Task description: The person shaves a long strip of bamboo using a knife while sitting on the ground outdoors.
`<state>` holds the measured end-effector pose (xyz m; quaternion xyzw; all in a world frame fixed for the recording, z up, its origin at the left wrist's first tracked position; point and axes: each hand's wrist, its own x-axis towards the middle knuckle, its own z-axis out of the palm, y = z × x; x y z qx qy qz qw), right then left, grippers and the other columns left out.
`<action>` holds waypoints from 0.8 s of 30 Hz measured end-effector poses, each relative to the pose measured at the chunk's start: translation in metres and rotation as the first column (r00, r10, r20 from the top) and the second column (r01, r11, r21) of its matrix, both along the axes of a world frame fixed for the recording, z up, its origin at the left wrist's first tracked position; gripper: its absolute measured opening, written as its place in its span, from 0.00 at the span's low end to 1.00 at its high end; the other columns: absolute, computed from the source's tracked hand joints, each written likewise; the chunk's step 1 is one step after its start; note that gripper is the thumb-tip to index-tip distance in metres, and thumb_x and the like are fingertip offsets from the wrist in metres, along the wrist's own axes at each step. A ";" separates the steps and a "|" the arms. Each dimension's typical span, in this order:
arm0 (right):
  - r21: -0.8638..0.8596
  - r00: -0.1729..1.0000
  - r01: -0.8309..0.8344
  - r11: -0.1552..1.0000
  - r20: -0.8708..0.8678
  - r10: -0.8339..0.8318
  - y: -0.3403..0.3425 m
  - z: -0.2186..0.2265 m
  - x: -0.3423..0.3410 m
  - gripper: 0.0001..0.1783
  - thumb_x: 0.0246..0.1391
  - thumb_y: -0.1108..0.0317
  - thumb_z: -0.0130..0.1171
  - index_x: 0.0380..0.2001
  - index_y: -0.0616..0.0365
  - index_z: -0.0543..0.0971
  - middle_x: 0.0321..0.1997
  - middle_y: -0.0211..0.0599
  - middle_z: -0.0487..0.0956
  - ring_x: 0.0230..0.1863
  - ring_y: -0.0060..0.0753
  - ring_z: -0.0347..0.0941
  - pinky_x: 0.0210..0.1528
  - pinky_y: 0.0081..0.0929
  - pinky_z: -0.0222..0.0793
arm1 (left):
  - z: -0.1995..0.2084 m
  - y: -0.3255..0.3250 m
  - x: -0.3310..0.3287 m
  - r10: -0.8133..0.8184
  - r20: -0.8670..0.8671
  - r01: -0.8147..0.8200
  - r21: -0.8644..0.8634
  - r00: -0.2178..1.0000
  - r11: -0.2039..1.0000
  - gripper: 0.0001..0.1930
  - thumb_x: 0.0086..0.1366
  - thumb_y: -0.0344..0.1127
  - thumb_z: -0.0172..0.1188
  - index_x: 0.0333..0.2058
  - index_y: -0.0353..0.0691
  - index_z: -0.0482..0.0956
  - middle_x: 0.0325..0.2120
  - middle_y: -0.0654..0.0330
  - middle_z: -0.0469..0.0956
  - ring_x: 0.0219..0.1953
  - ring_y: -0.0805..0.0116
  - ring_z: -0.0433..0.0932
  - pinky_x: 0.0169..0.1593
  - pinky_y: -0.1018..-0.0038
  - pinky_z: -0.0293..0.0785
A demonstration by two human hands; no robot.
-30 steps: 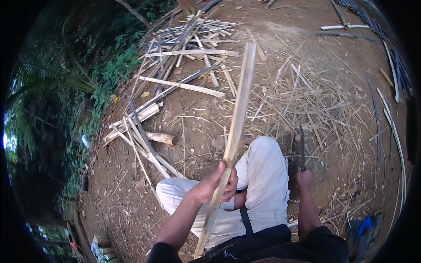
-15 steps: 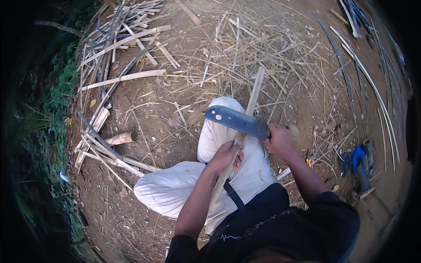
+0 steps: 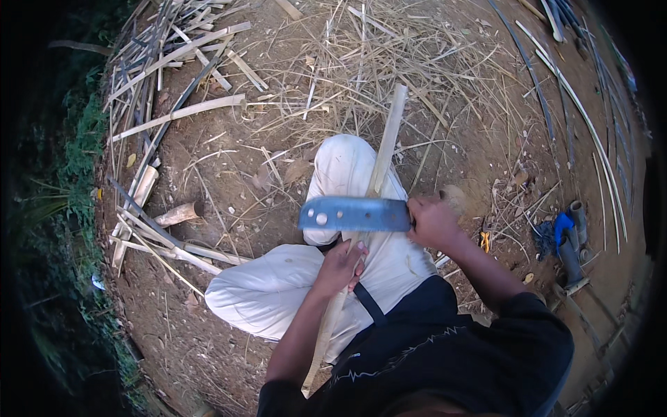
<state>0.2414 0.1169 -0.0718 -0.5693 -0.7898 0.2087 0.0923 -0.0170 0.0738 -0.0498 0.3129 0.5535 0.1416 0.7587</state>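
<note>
My left hand (image 3: pixel 342 267) is closed round a long pale wooden strip, possibly split bamboo (image 3: pixel 389 142), which slants from beside my waist up past my bent knee. In my right hand (image 3: pixel 432 221) is the handle of a broad cleaver (image 3: pixel 354 214), its dark blade pierced by several round holes. The blade lies across the strip just beyond my left fingers and covers that part of it. Beneath both is my leg in light trousers (image 3: pixel 340 167). Most of the cleaver's handle is hidden by my right fist.
Split strips lie heaped at the far left (image 3: pixel 180 52). Thin shavings (image 3: pixel 417 62) litter the ground ahead. A short log piece (image 3: pixel 178 214) rests left of my knee. Boots (image 3: pixel 571 254) and a blue cloth-like thing (image 3: pixel 563 226) are at the right, near long strips (image 3: pixel 580 115).
The cleaver has come nearer to me and leftward along the strip, and its blade now lies more level. My left hand has shifted slightly nearer too. The whole view has moved a little.
</note>
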 end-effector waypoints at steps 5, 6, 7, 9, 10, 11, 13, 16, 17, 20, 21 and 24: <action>-0.037 0.999 -0.019 0.999 -0.029 0.018 -0.010 0.005 0.002 0.18 0.32 0.65 0.67 0.28 0.60 0.74 0.29 0.45 0.78 0.31 0.51 0.77 0.36 0.44 0.73 | -0.017 -0.013 0.030 0.086 -0.192 -0.005 0.385 0.978 0.923 0.17 0.75 0.46 0.47 0.38 0.35 0.71 0.15 0.66 0.65 0.10 0.79 0.62 0.13 0.77 0.58; -0.033 1.000 -0.005 0.999 -0.022 0.004 -0.013 0.005 0.002 0.18 0.31 0.65 0.67 0.28 0.59 0.74 0.28 0.45 0.77 0.31 0.51 0.77 0.36 0.44 0.73 | -0.016 -0.012 0.036 0.093 -0.213 0.005 0.417 0.973 0.909 0.18 0.75 0.46 0.47 0.37 0.35 0.71 0.15 0.65 0.66 0.11 0.78 0.63 0.14 0.77 0.59; -0.028 1.000 0.009 1.000 -0.015 -0.010 -0.016 0.006 0.002 0.18 0.30 0.65 0.68 0.28 0.59 0.74 0.27 0.45 0.77 0.31 0.52 0.77 0.36 0.44 0.73 | -0.014 -0.012 0.041 0.092 -0.226 0.018 0.440 0.970 0.898 0.18 0.75 0.46 0.47 0.36 0.34 0.72 0.15 0.65 0.67 0.11 0.78 0.64 0.15 0.76 0.60; 0.040 0.999 0.035 0.999 -0.019 -0.034 -0.013 0.006 0.006 0.19 0.30 0.64 0.69 0.27 0.59 0.74 0.26 0.45 0.77 0.31 0.52 0.77 0.35 0.44 0.73 | 0.003 -0.007 0.048 0.078 -0.265 0.048 0.440 0.961 0.896 0.18 0.74 0.44 0.48 0.36 0.32 0.73 0.18 0.59 0.72 0.16 0.71 0.70 0.21 0.72 0.65; 0.101 0.999 0.048 0.994 -0.030 -0.045 -0.007 0.006 0.014 0.19 0.29 0.64 0.69 0.27 0.59 0.74 0.26 0.45 0.77 0.31 0.53 0.77 0.35 0.44 0.72 | 0.021 -0.006 0.051 0.063 -0.289 0.066 0.414 0.955 0.908 0.17 0.74 0.42 0.48 0.38 0.31 0.73 0.21 0.55 0.75 0.20 0.65 0.74 0.26 0.68 0.69; 0.160 0.998 0.062 0.985 -0.042 -0.056 -0.001 0.006 0.019 0.19 0.29 0.64 0.69 0.28 0.58 0.75 0.25 0.45 0.77 0.31 0.53 0.78 0.35 0.44 0.72 | 0.029 -0.004 0.054 0.046 -0.313 0.083 0.387 0.949 0.918 0.16 0.74 0.41 0.48 0.39 0.29 0.74 0.24 0.50 0.78 0.23 0.59 0.78 0.32 0.64 0.73; 0.172 0.991 0.123 0.977 -0.082 -0.110 0.003 0.006 0.020 0.19 0.29 0.64 0.69 0.27 0.58 0.74 0.26 0.45 0.77 0.31 0.53 0.78 0.35 0.44 0.72 | 0.027 -0.001 0.059 0.077 -0.329 0.103 0.498 0.941 0.861 0.18 0.75 0.44 0.47 0.36 0.31 0.74 0.19 0.57 0.74 0.19 0.68 0.74 0.27 0.70 0.70; 0.119 0.991 0.137 0.984 -0.016 -0.136 0.000 0.022 0.013 0.18 0.31 0.63 0.70 0.26 0.58 0.74 0.26 0.44 0.78 0.30 0.52 0.78 0.34 0.43 0.72 | 0.022 0.000 0.065 0.099 -0.356 0.120 0.544 0.929 0.831 0.20 0.75 0.46 0.46 0.34 0.33 0.74 0.17 0.59 0.74 0.18 0.72 0.73 0.26 0.72 0.70; 0.090 0.991 0.129 0.988 0.027 -0.131 -0.001 0.029 0.010 0.18 0.31 0.63 0.70 0.26 0.58 0.74 0.27 0.44 0.78 0.30 0.52 0.78 0.34 0.43 0.72 | 0.021 0.000 0.067 0.104 -0.367 0.122 0.541 0.924 0.832 0.20 0.75 0.46 0.47 0.34 0.33 0.74 0.17 0.58 0.75 0.18 0.72 0.73 0.27 0.72 0.70; 0.195 0.999 0.035 0.980 -0.004 -0.035 -0.001 0.031 0.010 0.19 0.29 0.63 0.71 0.26 0.57 0.74 0.25 0.43 0.78 0.29 0.51 0.77 0.36 0.42 0.69 | 0.025 0.005 0.070 0.137 -0.344 0.117 0.624 0.929 0.773 0.16 0.73 0.40 0.49 0.32 0.30 0.70 0.23 0.40 0.77 0.28 0.40 0.79 0.32 0.55 0.72; 0.141 0.995 0.101 0.985 -0.013 -0.100 0.007 0.030 0.013 0.19 0.30 0.63 0.70 0.26 0.57 0.74 0.25 0.43 0.79 0.29 0.51 0.78 0.36 0.42 0.69 | 0.028 0.006 0.070 0.131 -0.351 0.115 0.601 0.927 0.791 0.16 0.73 0.39 0.49 0.32 0.30 0.70 0.23 0.40 0.77 0.28 0.40 0.79 0.32 0.55 0.72; 0.042 0.981 0.196 0.980 -0.012 -0.195 0.024 0.029 0.025 0.19 0.30 0.64 0.70 0.27 0.57 0.75 0.25 0.43 0.79 0.29 0.50 0.78 0.36 0.42 0.70 | 0.037 0.006 0.073 0.108 -0.390 0.126 0.528 0.915 0.840 0.15 0.72 0.38 0.51 0.31 0.30 0.70 0.22 0.41 0.77 0.27 0.39 0.78 0.31 0.54 0.71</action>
